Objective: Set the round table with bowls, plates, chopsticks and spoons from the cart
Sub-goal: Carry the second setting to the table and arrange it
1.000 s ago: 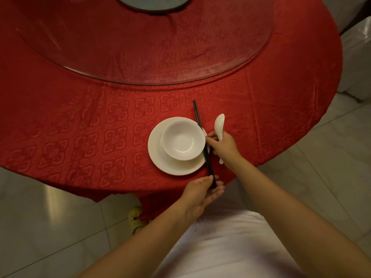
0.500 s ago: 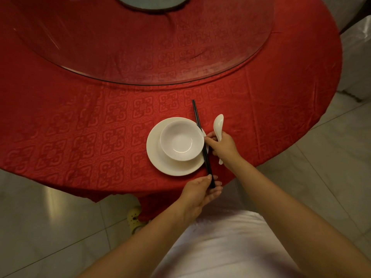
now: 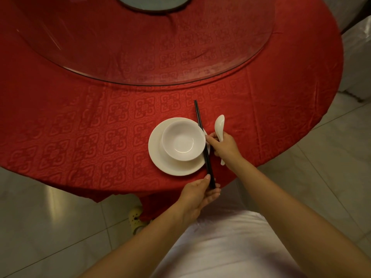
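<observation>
Pinching slim black chopsticks [image 3: 201, 135] laid across the right rim of the round white plate [image 3: 158, 150], my left grip [image 3: 198, 194]; right grip [image 3: 222, 147] curled round the glossy spoon [image 3: 219, 124] beside it. Red patterned counter [image 3: 80, 127], pale floor tiles [image 3: 50, 227].

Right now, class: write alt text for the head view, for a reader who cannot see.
A left hand holds the near end of black chopsticks crossing the right rim of a white plate with a bowl; the right hand grips a white spoon, at a red table.
</observation>
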`<state>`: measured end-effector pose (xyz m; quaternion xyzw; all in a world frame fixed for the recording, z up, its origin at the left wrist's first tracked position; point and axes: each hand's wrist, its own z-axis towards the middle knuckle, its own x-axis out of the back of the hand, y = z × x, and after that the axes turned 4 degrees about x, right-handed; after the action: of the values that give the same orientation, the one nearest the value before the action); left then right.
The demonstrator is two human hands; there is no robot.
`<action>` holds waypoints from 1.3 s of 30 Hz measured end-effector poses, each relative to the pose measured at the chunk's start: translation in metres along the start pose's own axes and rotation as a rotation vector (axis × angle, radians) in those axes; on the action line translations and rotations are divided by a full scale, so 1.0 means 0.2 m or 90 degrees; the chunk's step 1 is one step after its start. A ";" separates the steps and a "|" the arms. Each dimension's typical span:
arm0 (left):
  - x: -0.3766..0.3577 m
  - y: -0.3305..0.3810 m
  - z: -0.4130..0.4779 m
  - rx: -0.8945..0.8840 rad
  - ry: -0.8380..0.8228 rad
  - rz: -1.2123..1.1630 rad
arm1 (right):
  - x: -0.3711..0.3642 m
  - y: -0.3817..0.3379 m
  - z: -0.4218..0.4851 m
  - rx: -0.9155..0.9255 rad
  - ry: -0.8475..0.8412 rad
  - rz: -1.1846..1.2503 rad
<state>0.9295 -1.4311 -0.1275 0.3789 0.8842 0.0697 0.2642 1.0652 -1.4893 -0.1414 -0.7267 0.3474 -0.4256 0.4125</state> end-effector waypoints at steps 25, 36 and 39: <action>0.32 0.54 -0.01 -0.372 0.347 0.394 | 0.10 -0.24 -0.05 0.325 -0.196 -0.554; 0.38 0.55 0.00 -0.389 0.317 0.345 | -0.02 -0.30 0.00 0.447 -0.276 -0.686; 0.38 0.55 0.00 -0.389 0.311 0.339 | -0.05 -0.29 0.01 0.477 -0.258 -0.709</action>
<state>0.9558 -1.2996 -0.1228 0.4700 0.7315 0.4790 0.1208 1.0717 -1.4565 -0.0930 -0.6704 -0.3301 -0.5210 0.4125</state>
